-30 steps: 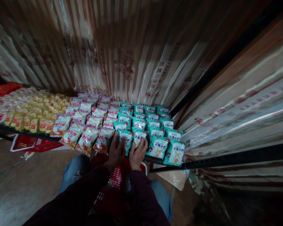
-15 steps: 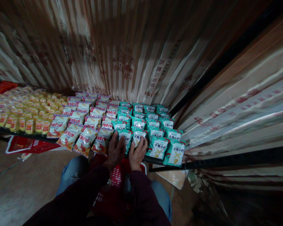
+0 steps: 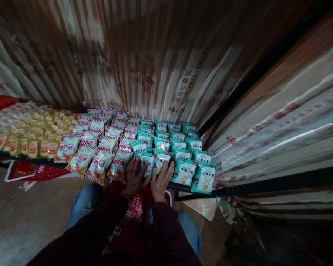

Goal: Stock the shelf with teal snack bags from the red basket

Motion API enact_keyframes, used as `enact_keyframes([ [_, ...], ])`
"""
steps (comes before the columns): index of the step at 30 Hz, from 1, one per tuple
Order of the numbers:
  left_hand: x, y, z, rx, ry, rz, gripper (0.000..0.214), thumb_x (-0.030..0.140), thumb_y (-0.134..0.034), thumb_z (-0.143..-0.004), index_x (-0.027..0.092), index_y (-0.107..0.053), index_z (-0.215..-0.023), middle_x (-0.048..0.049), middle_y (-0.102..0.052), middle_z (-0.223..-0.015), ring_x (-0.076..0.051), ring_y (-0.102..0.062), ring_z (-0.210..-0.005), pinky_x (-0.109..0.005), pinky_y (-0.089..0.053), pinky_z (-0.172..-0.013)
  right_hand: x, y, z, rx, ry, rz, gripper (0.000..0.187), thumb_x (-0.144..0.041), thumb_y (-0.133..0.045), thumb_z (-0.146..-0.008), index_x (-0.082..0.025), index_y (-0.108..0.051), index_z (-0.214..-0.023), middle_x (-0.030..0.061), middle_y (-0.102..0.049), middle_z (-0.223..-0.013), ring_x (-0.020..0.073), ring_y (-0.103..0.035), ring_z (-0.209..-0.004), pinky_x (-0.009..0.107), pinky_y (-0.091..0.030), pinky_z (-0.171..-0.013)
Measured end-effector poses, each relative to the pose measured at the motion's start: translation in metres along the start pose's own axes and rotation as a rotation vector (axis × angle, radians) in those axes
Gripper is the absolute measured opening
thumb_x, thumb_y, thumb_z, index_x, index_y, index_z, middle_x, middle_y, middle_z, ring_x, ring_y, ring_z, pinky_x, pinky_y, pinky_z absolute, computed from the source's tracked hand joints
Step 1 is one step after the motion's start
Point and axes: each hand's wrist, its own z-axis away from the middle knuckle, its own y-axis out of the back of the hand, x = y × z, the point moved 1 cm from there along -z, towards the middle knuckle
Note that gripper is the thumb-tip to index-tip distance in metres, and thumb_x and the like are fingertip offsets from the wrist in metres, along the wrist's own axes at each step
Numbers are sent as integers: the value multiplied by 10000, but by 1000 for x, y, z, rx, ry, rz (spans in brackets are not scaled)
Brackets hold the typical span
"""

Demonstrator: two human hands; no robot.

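Teal-and-white snack bags (image 3: 184, 173) stand in rows on the shelf in front of me. My left hand (image 3: 135, 178) lies with fingers apart against the lower left of a front teal bag (image 3: 148, 162), next to an orange-and-white snack bag (image 3: 120, 164). Against the neighbouring front teal bag (image 3: 161, 158) rests my right hand (image 3: 161, 181), fingers spread and covering its lower part. Both hands touch the bag fronts without wrapping round them.
Small yellow wrapped packs (image 3: 33, 147) fill the shelf's left part, with orange packets (image 3: 1, 104) beyond. A red basket (image 3: 135, 207) stands between my knees; another red basket (image 3: 24, 170) is under the shelf. Striped sheeting (image 3: 144, 74) hangs behind, and a dark post (image 3: 238, 85) rises at right.
My fingers have straightened and spread flatter against the two front teal bags. The bags keep their places in the rows; the view has shifted slightly.
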Motion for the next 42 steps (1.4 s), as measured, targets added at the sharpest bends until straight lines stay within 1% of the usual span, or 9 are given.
enact_keyframes([
  [7, -4, -8, -6, 19, 15, -13, 714, 226, -628, -846, 246, -298, -1479, -142, -226, -1568, -330, -255, -1431, -481, -368, -1078, 2, 0, -1, -11, -1, 9, 601, -335, -388, -975, -177, -173, -1512, 228, -222, -1538, 321, -199, -1432, 577, -331, -1056],
  [13, -6, -11, -3, 7, -11, -31, 706, 225, -628, -845, 221, -308, -1475, -152, -251, -1559, -326, -237, -1439, -480, -347, -1092, 3, -3, -1, -34, -12, 5, 587, -336, -362, -983, -177, -170, -1514, 222, -253, -1532, 306, -219, -1428, 556, -346, -1053],
  [16, -5, -8, -2, 20, 0, -31, 707, 247, -644, -833, 215, -330, -1466, -153, -218, -1570, -336, -222, -1442, -498, -320, -1106, 2, -1, -1, -27, -5, 17, 611, -343, -380, -979, -170, -151, -1518, 227, -220, -1544, 315, -184, -1439, 573, -331, -1061],
  [22, -4, -3, 0, 21, -16, -22, 649, 292, -677, -812, 259, -425, -1409, -113, -155, -1594, -351, -213, -1442, -523, -298, -1113, 1, 3, 1, -25, 26, 17, 658, -356, -419, -965, -185, -117, -1525, 222, -125, -1574, 345, -132, -1451, 615, -325, -1049],
  [27, -4, -2, 3, 26, -24, -39, 612, 297, -675, -815, 279, -455, -1386, -107, -261, -1564, -340, -246, -1434, -515, -317, -1103, 2, 5, 3, -11, 46, 21, 654, -335, -424, -966, -192, -116, -1525, 219, -132, -1575, 345, -122, -1456, 618, -322, -1049],
  [30, -5, -3, 4, 31, -13, -51, 587, 278, -653, -832, 263, -460, -1386, -113, -336, -1531, -324, -253, -1435, -506, -310, -1110, 2, 5, 4, -20, 58, 33, 624, -324, -426, -967, -203, -161, -1518, 207, -143, -1576, 339, -120, -1458, 607, -316, -1057],
  [33, -5, -4, 5, 39, -4, -49, 579, 248, -632, -847, 245, -447, -1395, -121, -349, -1525, -310, -263, -1434, -498, -309, -1116, 2, 5, 4, -32, 59, 31, 574, -305, -408, -973, -212, -214, -1505, 199, -161, -1571, 328, -148, -1451, 587, -325, -1059],
  [37, -4, -7, 7, 67, 14, -45, 602, 215, -605, -865, 225, -395, -1429, -134, -311, -1541, -294, -258, -1437, -480, -321, -1118, 2, 5, 2, -5, 59, -29, 544, -270, -361, -983, -197, -214, -1502, 210, -201, -1551, 304, -195, -1436, 562, -337, -1063],
  [42, -5, -12, 7, 79, 16, -47, 622, 203, -601, -869, 213, -365, -1444, -146, -308, -1540, -297, -254, -1438, -478, -343, -1108, 3, 2, -4, 37, 35, -31, 540, -274, -352, -981, -158, -228, -1494, 237, -213, -1533, 322, -196, -1428, 589, -330, -1055],
])
